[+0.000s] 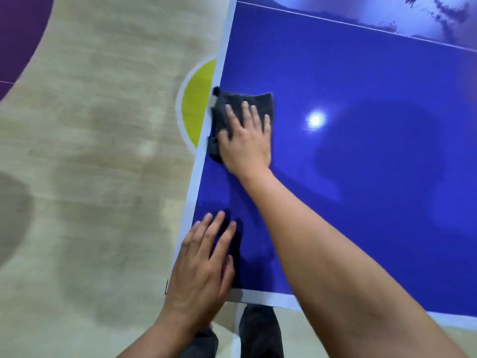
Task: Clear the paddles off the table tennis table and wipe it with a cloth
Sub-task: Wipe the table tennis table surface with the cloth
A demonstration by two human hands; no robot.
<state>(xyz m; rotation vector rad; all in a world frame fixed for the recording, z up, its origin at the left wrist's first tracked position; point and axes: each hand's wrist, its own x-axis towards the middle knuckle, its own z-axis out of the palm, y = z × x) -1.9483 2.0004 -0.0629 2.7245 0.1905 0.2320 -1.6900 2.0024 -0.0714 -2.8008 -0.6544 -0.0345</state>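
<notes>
Dark grey folded cloth (260, 100): lies flat on worktop, slightly rumpled, left edge overlapping white border line at worktop side. Glossy blue table tennis worktop (361, 73): white border lines, thin white centre line, surface reflective.

no readable text, labels, numbers, signs
</notes>
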